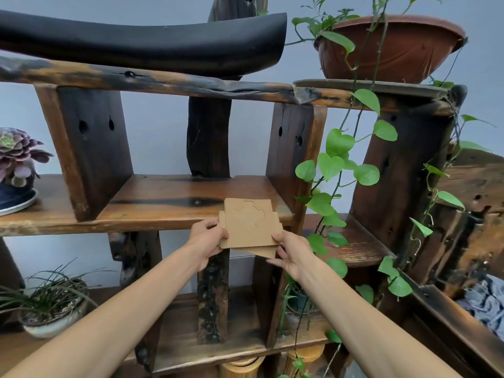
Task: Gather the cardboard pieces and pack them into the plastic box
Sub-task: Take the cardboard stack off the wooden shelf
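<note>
A small stack of flat brown cardboard pieces [249, 225] with cut-out lines rests partly on the front edge of the middle wooden shelf [169, 197] and sticks out towards me. My left hand [207, 240] grips the stack's left edge. My right hand [290, 253] pinches its lower right corner, where a lower piece pokes out askew. No plastic box is in view.
A trailing green vine [338, 159] hangs just right of the cardboard from a brown pot [387, 47] on top. A purple succulent [16, 154] stands at far left, a grassy pot [51, 309] below it. Dark wooden uprights [294, 148] frame the shelf bay.
</note>
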`<state>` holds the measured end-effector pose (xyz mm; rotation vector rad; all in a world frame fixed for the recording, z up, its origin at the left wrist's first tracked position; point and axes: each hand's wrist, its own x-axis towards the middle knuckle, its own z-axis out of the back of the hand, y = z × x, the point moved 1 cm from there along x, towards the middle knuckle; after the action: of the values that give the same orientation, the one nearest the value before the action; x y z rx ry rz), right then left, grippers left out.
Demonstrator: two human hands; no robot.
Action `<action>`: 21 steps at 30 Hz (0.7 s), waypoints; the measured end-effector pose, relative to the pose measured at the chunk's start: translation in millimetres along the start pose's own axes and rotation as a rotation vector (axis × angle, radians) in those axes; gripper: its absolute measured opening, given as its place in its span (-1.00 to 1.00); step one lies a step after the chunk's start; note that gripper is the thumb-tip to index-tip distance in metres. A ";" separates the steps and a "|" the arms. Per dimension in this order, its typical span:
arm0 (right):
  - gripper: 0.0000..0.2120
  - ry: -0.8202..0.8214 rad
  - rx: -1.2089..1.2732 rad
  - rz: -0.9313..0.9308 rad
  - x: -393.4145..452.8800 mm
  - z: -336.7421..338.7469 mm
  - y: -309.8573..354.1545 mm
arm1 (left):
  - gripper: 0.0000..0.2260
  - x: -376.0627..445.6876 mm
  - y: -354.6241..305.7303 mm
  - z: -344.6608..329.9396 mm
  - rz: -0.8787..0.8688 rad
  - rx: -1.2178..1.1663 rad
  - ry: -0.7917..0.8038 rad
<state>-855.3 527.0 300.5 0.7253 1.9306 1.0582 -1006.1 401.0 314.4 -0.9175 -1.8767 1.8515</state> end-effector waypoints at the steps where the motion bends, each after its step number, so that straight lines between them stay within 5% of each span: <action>1: -0.83 -0.013 0.029 0.015 -3.2 2.7 -0.5 | -0.65 -3.0 3.0 -1.8 -0.015 0.004 0.007; 11: -0.78 -0.075 0.208 0.145 -28.1 31.7 0.9 | -0.39 -24.7 21.8 -18.2 -0.100 0.010 0.115; 21: -0.45 -0.024 -0.131 0.256 -51.6 47.7 -14.3 | -0.26 -27.7 31.9 -17.4 -0.089 0.110 0.273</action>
<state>-789.6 499.8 291.5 0.9240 1.7612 1.3117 -968.1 393.9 290.1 -0.9768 -1.6098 1.6648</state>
